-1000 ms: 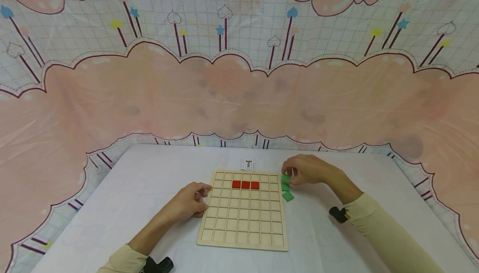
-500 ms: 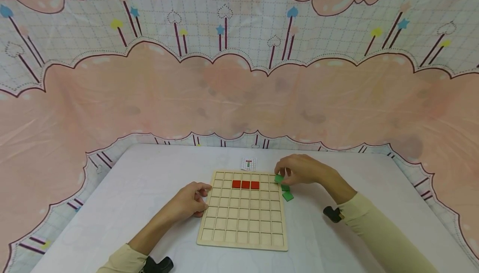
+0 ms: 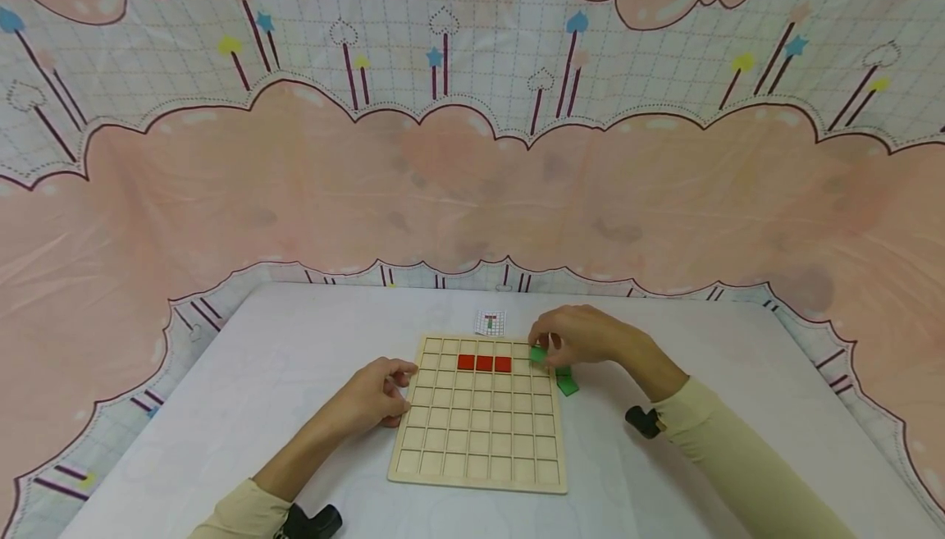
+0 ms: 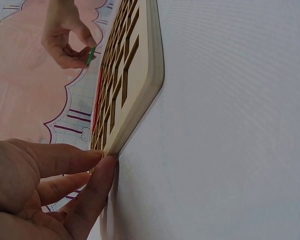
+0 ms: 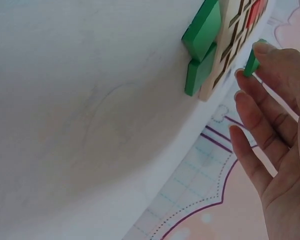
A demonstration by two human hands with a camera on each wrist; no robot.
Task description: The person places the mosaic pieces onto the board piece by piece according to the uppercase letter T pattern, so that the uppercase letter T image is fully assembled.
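Note:
A wooden grid board (image 3: 458, 443) lies on the table with three red square tiles (image 3: 483, 363) side by side in an upper row. My left hand (image 3: 369, 395) holds the board by its left edge; in the left wrist view the thumb and fingertips (image 4: 106, 167) meet the rim. My right hand (image 3: 576, 334) pinches a green square tile (image 3: 538, 354) between thumb and finger, above the board's upper right corner. In the right wrist view this green tile (image 5: 251, 62) stands clear of the board. Two more green tiles (image 5: 202, 32) lie beside the board's right edge, touching each other.
Beyond the board's far edge lies a small printed pattern card (image 3: 490, 323). The white table (image 3: 295, 334) ends at a patterned cloth backdrop (image 3: 443, 186). A black wrist camera (image 3: 644, 422) sits on the right wrist.
My right hand has picked up the farthest green tile from beside the board and carried it left over the board's corner. The left hand stays where it was.

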